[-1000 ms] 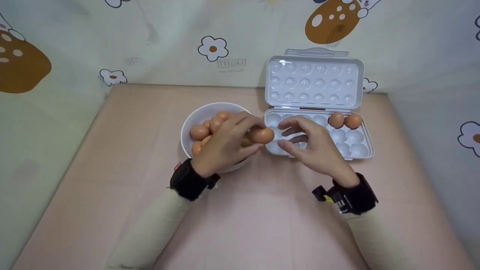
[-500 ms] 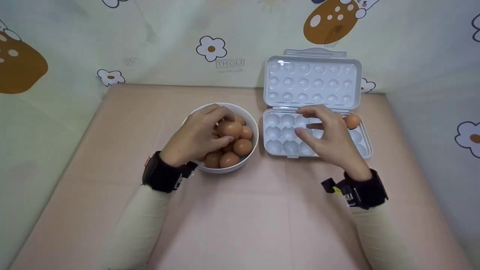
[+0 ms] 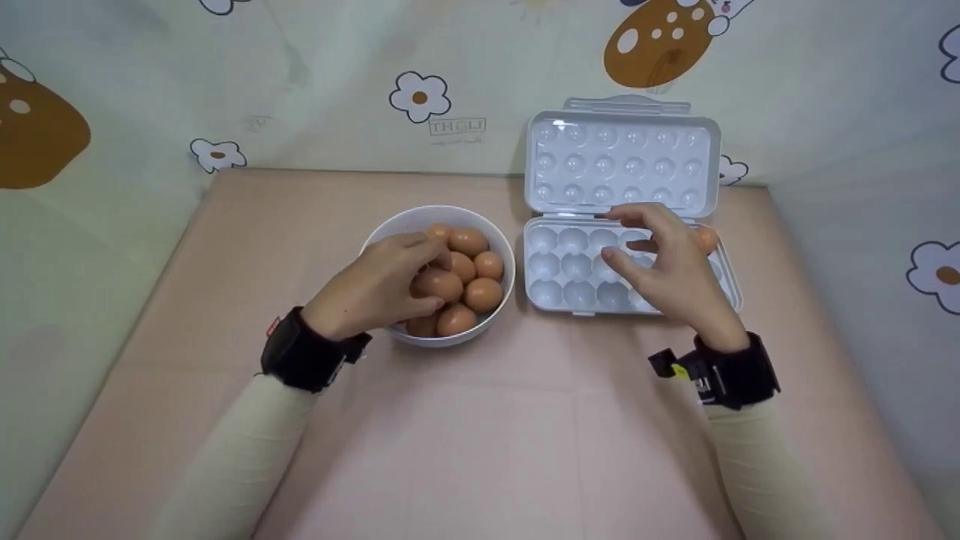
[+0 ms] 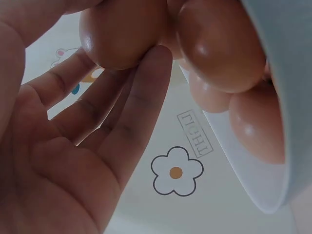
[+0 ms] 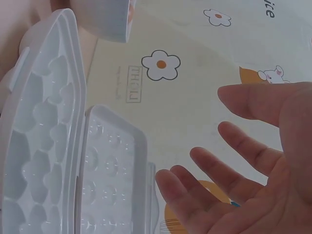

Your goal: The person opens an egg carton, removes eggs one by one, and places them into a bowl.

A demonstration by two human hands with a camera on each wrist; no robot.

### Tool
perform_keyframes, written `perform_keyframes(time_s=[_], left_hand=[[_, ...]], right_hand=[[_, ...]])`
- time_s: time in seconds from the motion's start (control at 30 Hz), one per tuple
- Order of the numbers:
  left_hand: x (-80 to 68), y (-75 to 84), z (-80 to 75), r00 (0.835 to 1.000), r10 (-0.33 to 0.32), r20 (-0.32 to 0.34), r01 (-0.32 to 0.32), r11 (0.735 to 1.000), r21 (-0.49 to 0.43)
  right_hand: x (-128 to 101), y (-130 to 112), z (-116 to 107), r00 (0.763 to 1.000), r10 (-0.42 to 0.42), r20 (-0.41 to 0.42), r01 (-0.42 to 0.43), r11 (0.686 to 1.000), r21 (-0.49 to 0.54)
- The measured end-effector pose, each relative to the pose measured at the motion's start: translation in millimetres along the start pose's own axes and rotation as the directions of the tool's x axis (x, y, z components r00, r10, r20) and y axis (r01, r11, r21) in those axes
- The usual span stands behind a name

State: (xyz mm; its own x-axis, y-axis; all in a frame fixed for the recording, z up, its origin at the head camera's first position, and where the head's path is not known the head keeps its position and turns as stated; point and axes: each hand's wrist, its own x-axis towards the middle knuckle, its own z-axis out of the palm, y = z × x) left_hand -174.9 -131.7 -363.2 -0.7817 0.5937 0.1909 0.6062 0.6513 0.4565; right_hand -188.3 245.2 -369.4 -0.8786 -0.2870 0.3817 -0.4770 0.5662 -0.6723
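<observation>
Staged tabletop booth: cartoon-print cloth backdrop (image 3: 315, 82), pink table (image 3: 495, 420).

A bowl (image 3: 390, 232) of eggs (image 3: 484, 294) is set on the bench (image 3: 487, 435), left of an egg tray (image 3: 574, 266). The tray's lid (image 3: 622, 161) is propped up behind it, and one egg (image 3: 706, 238) is seated at its far right.
</observation>
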Motion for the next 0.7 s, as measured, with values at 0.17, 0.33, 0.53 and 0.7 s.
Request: perform_keyframes(time_s=[0.17, 0.33, 0.53, 0.7], left_hand=[[-1.0, 1.6, 1.4, 0.999, 0.013, 0.038, -0.013, 1.000, 0.001], [-0.2, 3.6, 5.0, 0.999, 0.021, 0.049, -0.020, 1.000, -0.023], [-0.3, 2.7, 8.3, 0.997, 0.067, 0.027, -0.067, 0.998, 0.006], [-1.5, 4.0, 11.9, 0.999, 0.016, 0.032, -0.017, 0.999, 0.037]], right_hand=[[-1, 2, 0, 1.000, 0.021, -0.002, -0.021, 1.000, 0.009], [0, 2, 0, 1.000, 0.032, 0.000, -0.032, 1.000, 0.000], [0, 2, 0, 1.000, 0.025, 0.003, -0.025, 1.000, -0.016], [0, 2, -1, 1.000, 0.024, 0.002, -0.023, 0.999, -0.022]])
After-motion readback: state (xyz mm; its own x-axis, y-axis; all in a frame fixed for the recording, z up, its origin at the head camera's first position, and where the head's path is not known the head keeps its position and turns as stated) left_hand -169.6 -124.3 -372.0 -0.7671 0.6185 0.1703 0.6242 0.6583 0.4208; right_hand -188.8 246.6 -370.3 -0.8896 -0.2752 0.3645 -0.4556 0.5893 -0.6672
